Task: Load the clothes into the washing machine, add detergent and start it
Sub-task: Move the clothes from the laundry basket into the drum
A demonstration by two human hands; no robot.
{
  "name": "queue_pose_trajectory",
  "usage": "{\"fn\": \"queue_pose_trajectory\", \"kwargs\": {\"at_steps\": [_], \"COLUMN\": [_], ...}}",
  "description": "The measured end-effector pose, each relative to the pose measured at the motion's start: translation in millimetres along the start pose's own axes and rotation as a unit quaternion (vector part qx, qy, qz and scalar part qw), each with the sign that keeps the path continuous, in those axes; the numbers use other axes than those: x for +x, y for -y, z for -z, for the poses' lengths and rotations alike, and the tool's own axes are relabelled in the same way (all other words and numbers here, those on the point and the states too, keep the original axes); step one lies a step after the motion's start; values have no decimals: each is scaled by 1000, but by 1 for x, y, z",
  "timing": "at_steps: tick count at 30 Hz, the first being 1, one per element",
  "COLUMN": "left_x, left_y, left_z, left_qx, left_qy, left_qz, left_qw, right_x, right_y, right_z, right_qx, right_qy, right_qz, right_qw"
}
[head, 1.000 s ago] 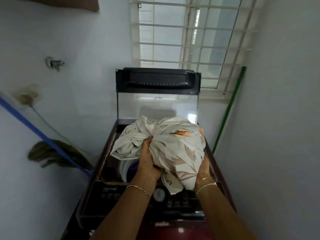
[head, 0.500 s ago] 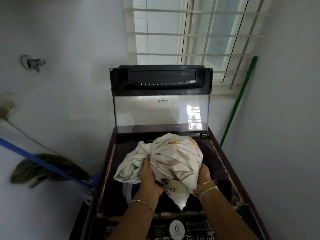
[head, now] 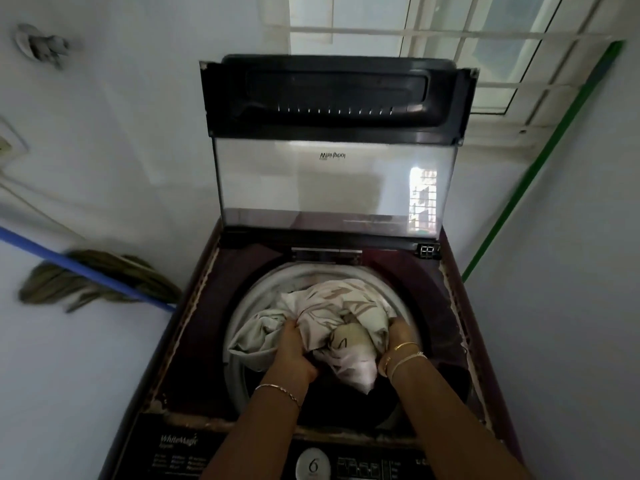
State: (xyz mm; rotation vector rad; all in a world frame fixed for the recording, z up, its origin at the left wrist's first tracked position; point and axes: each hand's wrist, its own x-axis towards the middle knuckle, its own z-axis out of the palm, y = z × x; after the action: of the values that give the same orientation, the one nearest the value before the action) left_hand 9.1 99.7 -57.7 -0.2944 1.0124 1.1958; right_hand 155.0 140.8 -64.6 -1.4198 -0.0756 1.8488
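Loading under way: my left hand (head: 294, 356) and right hand (head: 398, 341), fingers clamped on the bundled clothes (head: 334, 311), hold them in the washing machine (head: 197, 341) drum's open mouth — next, I judge, release and press down.

place: home laundry corner, narrow utility nook
appliance: top-load washing machine (head: 194, 341), maroon deck, fills the width between the walls
lid: glass lid (head: 332, 181) standing open, upright
controls: control panel (head: 360, 465) with printed cycle labels at the near edge
walls: plain white painted wall (head: 104, 150) close on both sides
window: barred window (head: 450, 32) right behind the machine
cleaning gear: mop (head: 97, 278) with blue handle leaning at left; green pole (head: 540, 168) leaning at right
fixture: small wall fitting (head: 41, 43) upper left, type unclear
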Motion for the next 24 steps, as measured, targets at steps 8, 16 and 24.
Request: {"fn": "queue_pose_trajectory", "kwargs": {"at_steps": [8, 16, 24], "left_x": [59, 26, 67], "left_y": [-18, -30, -23], "left_z": [30, 26, 35], "left_qx": [186, 558, 915], "left_qy": [-177, -117, 30], "left_qz": [-113, -277, -218], "left_qw": [960, 773, 337], "right_x": [19, 45, 78], "right_y": [6, 11, -28], "right_z": [-9, -12, -28], "right_qx": [-123, -442, -797], "right_qy": [-11, -32, 59], "right_qz": [-2, 122, 231], "right_qw": [992, 888, 555]}}
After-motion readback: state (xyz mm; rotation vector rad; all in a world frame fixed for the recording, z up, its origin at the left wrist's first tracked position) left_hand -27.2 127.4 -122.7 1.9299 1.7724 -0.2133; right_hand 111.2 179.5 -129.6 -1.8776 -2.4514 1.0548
